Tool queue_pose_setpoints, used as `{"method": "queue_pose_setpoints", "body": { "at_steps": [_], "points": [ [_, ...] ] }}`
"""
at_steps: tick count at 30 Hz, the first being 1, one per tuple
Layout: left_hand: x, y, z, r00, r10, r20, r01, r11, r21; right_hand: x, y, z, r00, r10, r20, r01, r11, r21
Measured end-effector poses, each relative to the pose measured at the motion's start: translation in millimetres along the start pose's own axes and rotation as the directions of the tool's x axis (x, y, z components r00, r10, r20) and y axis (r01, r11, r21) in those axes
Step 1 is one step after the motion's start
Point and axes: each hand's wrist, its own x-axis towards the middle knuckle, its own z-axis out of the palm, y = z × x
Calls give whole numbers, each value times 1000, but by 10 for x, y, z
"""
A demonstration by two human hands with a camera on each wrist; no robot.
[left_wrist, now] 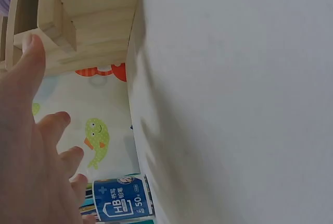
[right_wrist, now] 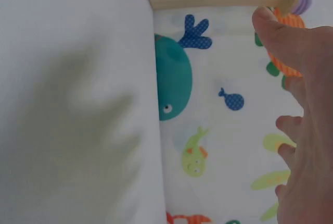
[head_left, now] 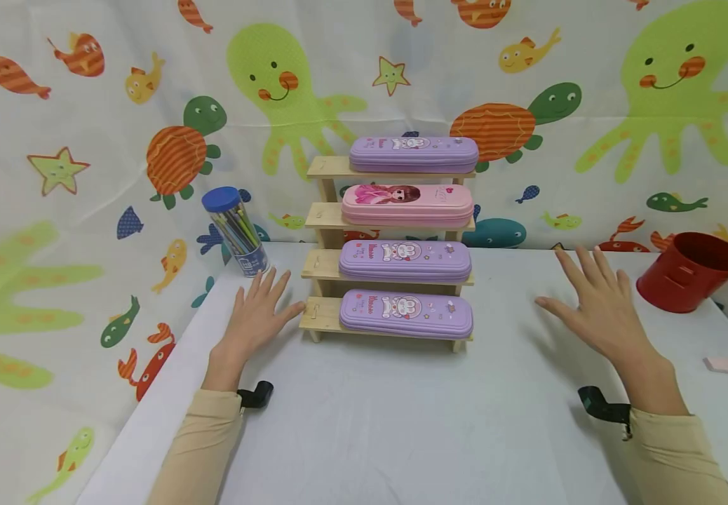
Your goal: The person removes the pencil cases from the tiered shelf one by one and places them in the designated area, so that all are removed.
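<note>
A stepped wooden rack (head_left: 322, 263) stands mid-table and bears one pencil case per step. The top case (head_left: 414, 156) is purple, the one below it is a pink pencil case (head_left: 408, 205), and the lower two are a purple pencil case (head_left: 405, 261) and another purple pencil case (head_left: 406, 314). My left hand (head_left: 255, 317) is spread with fingers apart, left of the rack, its thumb close to the lowest step; whether it touches cannot be told. Fingers spread, my right hand (head_left: 604, 308) hovers over the table right of the rack, holding nothing.
Behind my left hand stands a clear tub of pencils (head_left: 238, 231) with a blue lid. A red bucket (head_left: 689, 273) sits at the right, with a small pink eraser-like block (head_left: 725, 365) nearer me. A patterned curtain (head_left: 351, 63) hangs behind the white table (head_left: 364, 421).
</note>
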Motion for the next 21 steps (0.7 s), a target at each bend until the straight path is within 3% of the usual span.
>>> {"method": "queue_pose_setpoints", "body": {
  "at_steps": [21],
  "points": [
    [-41, 146, 33, 996, 33, 78, -22, 991, -133, -9, -625, -142, 981, -188, -48, 189, 981, 33]
  ]
}}
